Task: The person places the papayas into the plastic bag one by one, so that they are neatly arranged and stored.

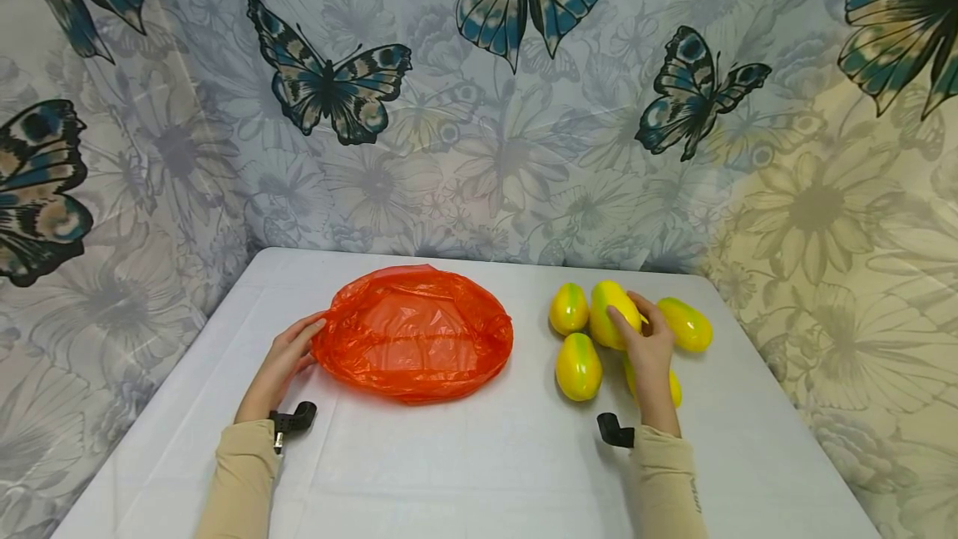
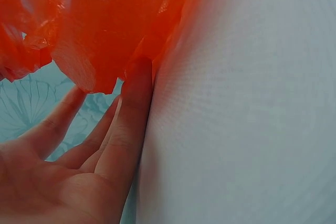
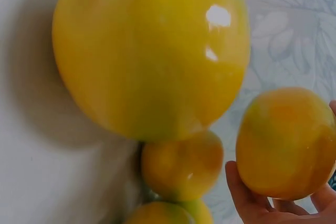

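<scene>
Right hand (image 1: pixel 649 353) fingers around one mango (image 1: pixel 612 314), another half-hidden beneath; left hand (image 1: pixel 288 358) fingers straight against orange bag (image 1: pixel 413 331).

- Five yellow-green mangoes: one (image 1: pixel 569 308) at the back left, one (image 1: pixel 578 367) at the front left, one (image 1: pixel 612 312) in the right hand's grip, one (image 1: pixel 686 323) at the far right, one (image 1: pixel 675 388) mostly hidden under that hand.
- One orange plastic bag (image 1: pixel 413 333).
- One table (image 1: pixel 479 456).
- Two hands: left (image 1: pixel 288 356), right (image 1: pixel 649 348).

orange plastic bag (image 1: pixel 413 333), yellow-green mangoes (image 1: pixel 578 366), white table (image 1: pixel 479 456), blue butterfly-and-flower patterned curtain (image 1: pixel 479 106), beige sleeves (image 1: pixel 243 477)
</scene>
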Available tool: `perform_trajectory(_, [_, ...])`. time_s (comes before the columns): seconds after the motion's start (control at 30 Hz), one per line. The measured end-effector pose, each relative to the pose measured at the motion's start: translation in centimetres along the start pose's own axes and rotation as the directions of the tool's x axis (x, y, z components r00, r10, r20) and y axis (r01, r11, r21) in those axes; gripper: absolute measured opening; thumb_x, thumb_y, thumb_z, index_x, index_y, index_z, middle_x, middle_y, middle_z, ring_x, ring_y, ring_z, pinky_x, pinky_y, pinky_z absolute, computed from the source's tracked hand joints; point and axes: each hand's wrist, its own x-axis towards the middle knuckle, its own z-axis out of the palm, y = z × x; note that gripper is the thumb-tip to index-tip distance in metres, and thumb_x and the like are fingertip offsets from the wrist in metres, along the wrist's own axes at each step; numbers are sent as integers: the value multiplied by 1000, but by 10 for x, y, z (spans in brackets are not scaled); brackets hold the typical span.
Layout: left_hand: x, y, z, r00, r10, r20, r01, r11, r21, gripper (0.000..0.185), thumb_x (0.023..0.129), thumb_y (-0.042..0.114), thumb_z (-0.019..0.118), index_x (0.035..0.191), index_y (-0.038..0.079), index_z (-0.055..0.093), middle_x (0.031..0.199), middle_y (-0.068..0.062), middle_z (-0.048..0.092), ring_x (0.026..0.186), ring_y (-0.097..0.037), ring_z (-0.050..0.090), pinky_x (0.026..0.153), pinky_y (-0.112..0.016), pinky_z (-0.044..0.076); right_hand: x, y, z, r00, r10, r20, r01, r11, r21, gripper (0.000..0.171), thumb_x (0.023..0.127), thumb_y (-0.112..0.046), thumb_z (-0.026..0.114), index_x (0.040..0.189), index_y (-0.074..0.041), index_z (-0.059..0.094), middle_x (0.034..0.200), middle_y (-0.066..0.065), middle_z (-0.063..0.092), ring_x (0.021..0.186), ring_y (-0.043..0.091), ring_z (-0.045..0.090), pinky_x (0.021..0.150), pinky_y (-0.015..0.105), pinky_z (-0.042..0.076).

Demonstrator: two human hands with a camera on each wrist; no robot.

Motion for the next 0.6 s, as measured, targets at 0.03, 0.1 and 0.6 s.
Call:
perform_trajectory(0.03, [0, 0, 0, 1000, -1, 0, 1, 1000, -1, 69, 98, 54, 47, 153, 15, 32, 152, -10, 37, 97, 9, 57, 81, -17, 49, 0, 0, 1, 1000, -1, 3, 1, 1000, -6, 59, 85, -34, 76, 138, -16, 55, 126, -11, 52, 104, 2, 48, 83, 5, 42])
perform_trajectory(0.1, [0, 0, 0, 1000, 0, -2, 0, 1000, -2, 68, 99, 54, 47, 153, 15, 32, 151, -10, 37, 97, 9, 57, 81, -17, 50, -1, 0, 4, 1000, 2, 9, -2, 1000, -20, 60, 85, -36, 75, 138, -17, 55, 131, -7, 52, 106, 3, 48, 84, 5, 41])
perform_trajectory(0.6, [1, 0, 0, 1000, -15, -3, 15, 1000, 2, 69, 99, 53, 46, 153, 15, 30, 154, -12, 35, 96, 10, 55, 82, -17, 49, -5, -6, 23, 996, 7, 89, 0, 997, -77, 62, 86, -47, 71, 140, -25, 52, 143, -4, 47, 112, 8, 44, 87, 9, 41])
